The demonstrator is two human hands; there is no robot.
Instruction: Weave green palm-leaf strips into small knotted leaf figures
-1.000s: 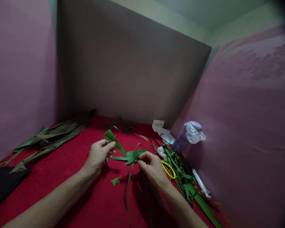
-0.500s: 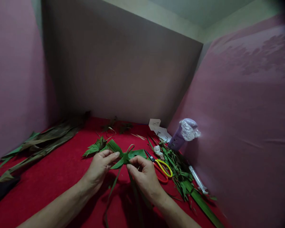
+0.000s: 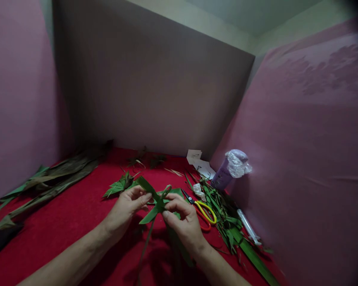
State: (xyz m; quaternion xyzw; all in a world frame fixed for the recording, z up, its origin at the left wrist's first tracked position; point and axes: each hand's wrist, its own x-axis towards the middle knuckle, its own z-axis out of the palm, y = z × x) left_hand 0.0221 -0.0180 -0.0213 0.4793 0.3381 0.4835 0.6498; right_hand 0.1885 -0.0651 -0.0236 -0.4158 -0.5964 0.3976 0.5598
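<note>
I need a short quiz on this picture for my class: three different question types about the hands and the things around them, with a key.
1. True or false: the left hand and the right hand both grip the green leaf piece.

2. What is wrapped around the upper part of the purple container?
A) a green leaf
B) clear plastic
C) a red ribbon

3. Fill in the blank: the scissors have one yellow handle and one ____ handle.

Key: 1. True. 2. B. 3. Red.
</note>
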